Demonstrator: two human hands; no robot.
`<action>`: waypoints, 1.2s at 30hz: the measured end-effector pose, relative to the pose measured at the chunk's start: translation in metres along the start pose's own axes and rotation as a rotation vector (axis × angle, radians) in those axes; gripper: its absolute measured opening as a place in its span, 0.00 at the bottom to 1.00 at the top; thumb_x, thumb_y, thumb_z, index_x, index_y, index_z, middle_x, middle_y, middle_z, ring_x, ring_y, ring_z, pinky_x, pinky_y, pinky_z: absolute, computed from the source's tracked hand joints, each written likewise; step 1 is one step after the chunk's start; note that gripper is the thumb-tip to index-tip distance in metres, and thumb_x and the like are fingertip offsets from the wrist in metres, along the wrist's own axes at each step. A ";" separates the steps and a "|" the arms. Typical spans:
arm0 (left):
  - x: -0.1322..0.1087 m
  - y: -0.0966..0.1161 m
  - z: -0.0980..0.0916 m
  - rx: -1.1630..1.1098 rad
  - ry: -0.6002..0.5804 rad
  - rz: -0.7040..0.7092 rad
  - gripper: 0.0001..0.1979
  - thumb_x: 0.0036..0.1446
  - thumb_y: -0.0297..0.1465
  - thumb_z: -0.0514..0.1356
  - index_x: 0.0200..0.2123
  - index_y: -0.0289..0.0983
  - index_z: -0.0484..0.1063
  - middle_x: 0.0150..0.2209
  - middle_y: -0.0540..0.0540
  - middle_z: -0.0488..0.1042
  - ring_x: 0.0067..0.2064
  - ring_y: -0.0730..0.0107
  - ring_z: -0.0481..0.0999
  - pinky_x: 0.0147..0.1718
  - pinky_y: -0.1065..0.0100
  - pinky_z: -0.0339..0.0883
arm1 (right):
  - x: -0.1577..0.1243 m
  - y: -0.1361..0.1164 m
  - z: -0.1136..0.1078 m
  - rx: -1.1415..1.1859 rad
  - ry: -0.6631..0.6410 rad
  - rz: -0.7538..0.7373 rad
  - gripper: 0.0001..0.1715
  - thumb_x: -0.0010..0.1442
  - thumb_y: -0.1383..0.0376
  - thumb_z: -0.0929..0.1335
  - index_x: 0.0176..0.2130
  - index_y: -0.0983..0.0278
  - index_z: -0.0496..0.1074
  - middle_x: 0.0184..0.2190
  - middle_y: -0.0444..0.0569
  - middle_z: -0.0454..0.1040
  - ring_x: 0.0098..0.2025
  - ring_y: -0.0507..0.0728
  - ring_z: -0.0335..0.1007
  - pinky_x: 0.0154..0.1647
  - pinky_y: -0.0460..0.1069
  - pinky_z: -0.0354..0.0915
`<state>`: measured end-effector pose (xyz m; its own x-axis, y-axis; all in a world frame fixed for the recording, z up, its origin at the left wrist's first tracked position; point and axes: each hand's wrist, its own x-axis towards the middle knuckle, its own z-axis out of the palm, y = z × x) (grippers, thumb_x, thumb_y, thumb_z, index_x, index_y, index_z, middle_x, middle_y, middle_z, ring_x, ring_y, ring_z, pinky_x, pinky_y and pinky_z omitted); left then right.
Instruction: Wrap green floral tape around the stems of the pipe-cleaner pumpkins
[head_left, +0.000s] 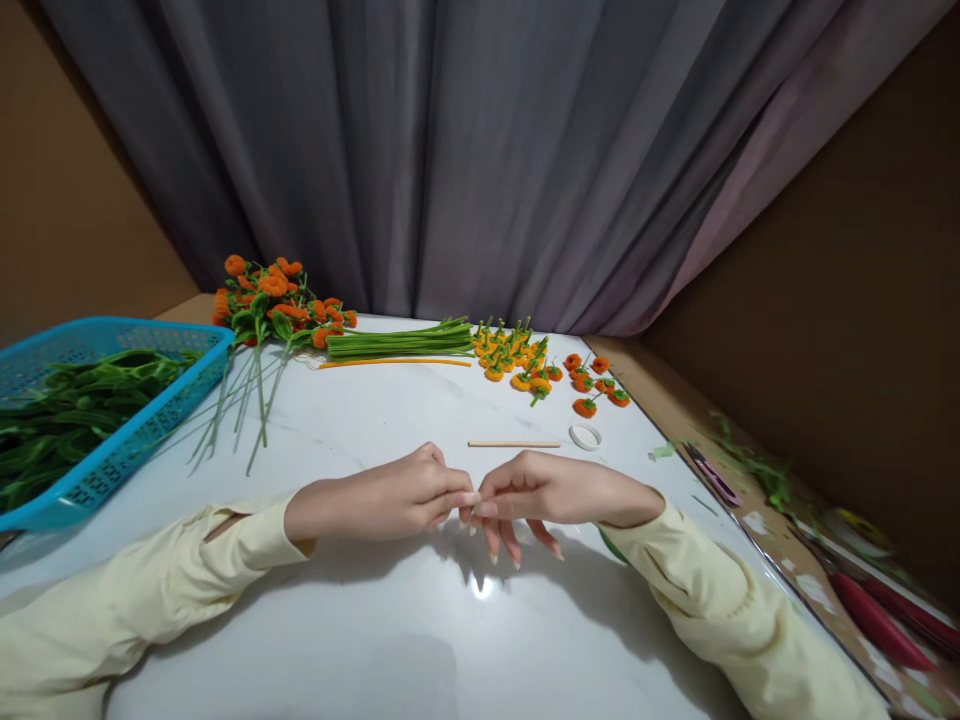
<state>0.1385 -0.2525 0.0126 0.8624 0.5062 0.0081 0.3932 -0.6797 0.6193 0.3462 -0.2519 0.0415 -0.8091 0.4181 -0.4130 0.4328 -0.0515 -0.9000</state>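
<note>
My left hand [382, 497] and my right hand [547, 493] meet fingertip to fingertip over the middle of the white table [420, 620]. Both pinch together at one spot, and what they hold is too small to make out. Just beyond the hands lie a thin wooden stick [514, 443] and a small white tape ring [586, 436]. Pale yellow sleeves cover both forearms.
A blue basket [112, 450] of green leaves stands at the left. At the back lie orange flowers on stems [270, 300], a bundle of green stems [401, 342], an orange strand [394, 363] and several small orange blossoms [525, 365]. Scissors [712, 478] rest at the right edge, before a grey curtain.
</note>
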 end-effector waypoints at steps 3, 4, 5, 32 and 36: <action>0.001 0.000 0.000 -0.073 -0.017 -0.021 0.16 0.66 0.32 0.45 0.26 0.36 0.63 0.22 0.52 0.64 0.33 0.70 0.64 0.36 0.71 0.58 | 0.000 -0.003 0.007 -0.144 0.093 0.045 0.14 0.63 0.62 0.61 0.34 0.70 0.69 0.26 0.49 0.73 0.22 0.48 0.67 0.14 0.39 0.60; 0.001 0.000 0.000 -0.121 -0.034 -0.035 0.16 0.66 0.32 0.45 0.26 0.36 0.62 0.21 0.52 0.63 0.30 0.72 0.64 0.35 0.72 0.59 | -0.001 -0.004 0.010 -0.214 0.125 0.056 0.14 0.63 0.63 0.61 0.33 0.70 0.69 0.25 0.48 0.73 0.21 0.47 0.66 0.15 0.39 0.60; 0.001 0.000 0.000 -0.176 -0.055 -0.051 0.17 0.66 0.33 0.45 0.25 0.36 0.61 0.20 0.53 0.62 0.27 0.74 0.63 0.33 0.72 0.59 | -0.001 -0.005 0.011 -0.290 0.151 0.059 0.14 0.63 0.64 0.61 0.32 0.70 0.69 0.24 0.47 0.72 0.19 0.46 0.64 0.16 0.39 0.60; -0.005 0.011 0.008 0.615 0.281 0.338 0.15 0.63 0.20 0.46 0.28 0.33 0.67 0.24 0.48 0.71 0.32 0.70 0.69 0.51 0.55 0.52 | -0.011 -0.018 0.029 -1.104 0.233 -0.014 0.11 0.60 0.71 0.61 0.27 0.68 0.68 0.20 0.44 0.67 0.19 0.46 0.49 0.22 0.45 0.44; -0.006 0.012 0.009 0.764 0.330 0.450 0.18 0.61 0.15 0.44 0.25 0.33 0.66 0.22 0.48 0.70 0.31 0.70 0.68 0.51 0.54 0.53 | -0.010 -0.015 0.029 -1.136 0.243 -0.036 0.11 0.60 0.71 0.61 0.27 0.68 0.68 0.20 0.45 0.68 0.19 0.46 0.49 0.22 0.45 0.43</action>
<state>0.1414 -0.2684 0.0130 0.8963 0.1568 0.4149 0.2486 -0.9523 -0.1771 0.3363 -0.2819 0.0555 -0.7840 0.5722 -0.2406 0.6181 0.7556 -0.2169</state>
